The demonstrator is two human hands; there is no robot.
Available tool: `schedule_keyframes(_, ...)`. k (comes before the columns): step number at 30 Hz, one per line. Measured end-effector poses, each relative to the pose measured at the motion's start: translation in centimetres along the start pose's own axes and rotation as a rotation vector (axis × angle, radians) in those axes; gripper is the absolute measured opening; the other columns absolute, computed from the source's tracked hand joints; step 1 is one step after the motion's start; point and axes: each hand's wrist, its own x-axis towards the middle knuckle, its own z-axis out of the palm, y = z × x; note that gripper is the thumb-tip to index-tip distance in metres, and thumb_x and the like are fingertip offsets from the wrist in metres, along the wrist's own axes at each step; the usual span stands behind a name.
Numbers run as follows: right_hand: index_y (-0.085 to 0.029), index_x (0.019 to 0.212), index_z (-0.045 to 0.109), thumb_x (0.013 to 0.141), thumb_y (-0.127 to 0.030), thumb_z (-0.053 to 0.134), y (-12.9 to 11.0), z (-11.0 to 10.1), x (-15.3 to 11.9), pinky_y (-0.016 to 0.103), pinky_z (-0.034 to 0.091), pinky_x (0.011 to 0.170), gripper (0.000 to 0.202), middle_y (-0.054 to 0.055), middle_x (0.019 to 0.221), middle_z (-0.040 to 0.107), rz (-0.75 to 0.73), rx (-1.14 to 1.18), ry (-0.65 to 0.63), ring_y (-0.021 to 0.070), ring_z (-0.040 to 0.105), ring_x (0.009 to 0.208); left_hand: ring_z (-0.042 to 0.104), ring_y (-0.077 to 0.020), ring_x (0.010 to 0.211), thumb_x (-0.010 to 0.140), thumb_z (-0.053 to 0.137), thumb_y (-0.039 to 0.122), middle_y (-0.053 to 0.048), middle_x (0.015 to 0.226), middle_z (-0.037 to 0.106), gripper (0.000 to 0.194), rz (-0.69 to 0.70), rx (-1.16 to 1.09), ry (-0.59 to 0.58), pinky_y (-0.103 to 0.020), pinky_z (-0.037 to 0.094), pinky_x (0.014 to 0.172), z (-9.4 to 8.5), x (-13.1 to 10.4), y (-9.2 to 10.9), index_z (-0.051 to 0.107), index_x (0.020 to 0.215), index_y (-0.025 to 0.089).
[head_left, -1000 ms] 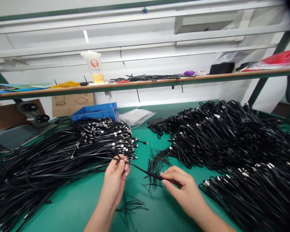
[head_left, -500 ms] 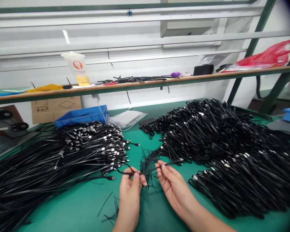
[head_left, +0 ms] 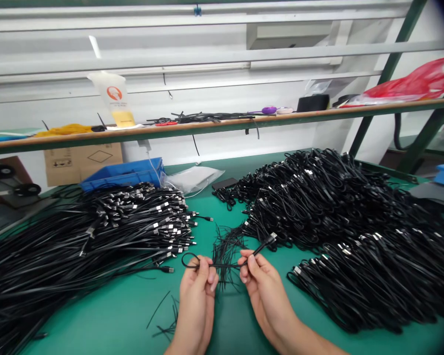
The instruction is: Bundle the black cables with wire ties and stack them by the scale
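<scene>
At six o'clock, the bare left hand [head_left: 199, 291] and bare right hand [head_left: 268, 291] pinch a thin black cable [head_left: 227, 266] between thumbs and fingers; its loop has just rounded and its silver-tipped plug [head_left: 270, 239] lifted toward two o'clock, so the fold seems neater. Beyond: white wall [head_left: 177, 148] at twelve, green tabletop [head_left: 107, 310], black cable heaps [head_left: 311, 197] at three and eight, black strips [head_left: 225, 248] at six.

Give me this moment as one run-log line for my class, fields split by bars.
left hand: pinches black cable beside its loop | right hand: pinches it near connector | span between hands: straight | surface: green table
</scene>
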Motion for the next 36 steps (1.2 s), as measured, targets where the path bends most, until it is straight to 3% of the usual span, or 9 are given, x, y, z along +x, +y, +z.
schedule_keyframes(4, -0.018, 0.09, 0.072, 0.069, -0.049, 0.084, 0.3, 0.1, -0.1, 0.023, 0.049, 0.063, 0.039, 0.003, 0.081, 0.064, 0.006, -0.018, 0.003, 0.0123, 0.052, 0.066, 0.043, -0.0056, 0.057, 0.06, 0.093, 0.033, 0.001, 0.079, 0.058, 0.043, 0.056, -0.027, 0.032, -0.017, 0.037, 0.05, 0.0, 0.2, 0.4, 0.059, 0.08, 0.017)
schedule_keyframes(7, -0.016, 0.102, 0.073, 0.076, -0.056, 0.076, 0.4, -0.1, 0.0, 0.023, 0.044, 0.056, 0.048, 0.003, 0.079, 0.062, -0.05, -0.223, -0.034, 0.0121, 0.048, 0.061, 0.043, -0.0051, 0.056, 0.064, 0.09, 0.032, 0.002, 0.079, 0.056, 0.039, 0.103, 0.003, 0.006, -0.017, 0.036, 0.049, 0.1, 0.2, 0.8, 0.06, 0.085, 0.019)
schedule_keyframes(10, -0.016, 0.109, 0.074, 0.089, -0.056, 0.059, 0.1, -0.5, -0.1, 0.025, 0.044, 0.056, 0.047, 0.003, 0.077, 0.061, -0.219, -0.562, -0.119, 0.0144, 0.05, 0.062, 0.042, -0.0038, 0.052, 0.07, 0.086, 0.039, 0.003, 0.079, 0.056, 0.036, 0.162, 0.116, -0.057, -0.018, 0.035, 0.047, 0.0, 0.1, 0.9, 0.059, 0.085, 0.02)
schedule_keyframes(15, -0.022, 0.115, 0.074, 0.101, -0.036, 0.044, -1.4, -0.8, -0.6, 0.029, 0.05, 0.07, 0.036, 0.006, 0.083, 0.064, -0.549, -0.958, -0.333, 0.02, 0.06, 0.077, 0.042, -0.0039, 0.046, 0.072, 0.081, 0.052, 0.004, 0.072, 0.053, 0.042, 0.202, 0.316, -0.154, -0.02, 0.033, 0.045, -0.3, -0.5, 0.6, 0.057, 0.079, 0.019)
schedule_keyframes(24, -0.022, 0.126, 0.067, 0.1, -0.017, 0.041, -1.2, -0.8, -1.3, 0.031, 0.052, 0.072, 0.038, 0.008, 0.087, 0.065, -0.699, -1.067, -0.542, 0.0206, 0.061, 0.08, 0.038, -0.0071, 0.046, 0.072, 0.076, 0.061, 0.009, 0.051, 0.042, 0.049, 0.153, 0.403, -0.186, -0.02, 0.029, 0.046, -0.6, -1.0, 0.4, 0.05, 0.077, 0.02)
schedule_keyframes(36, -0.023, 0.14, 0.055, 0.097, -0.01, 0.041, -1.3, -1.3, -1.3, 0.034, 0.051, 0.071, 0.047, 0.009, 0.091, 0.064, -0.769, -1.235, -0.632, 0.023, 0.058, 0.082, 0.041, -0.0078, 0.051, 0.077, 0.077, 0.046, 0.003, 0.07, 0.05, 0.034, 0.195, 0.488, -0.284, -0.021, 0.035, 0.046, -1.5, -1.3, 0.2, 0.058, 0.082, 0.019)
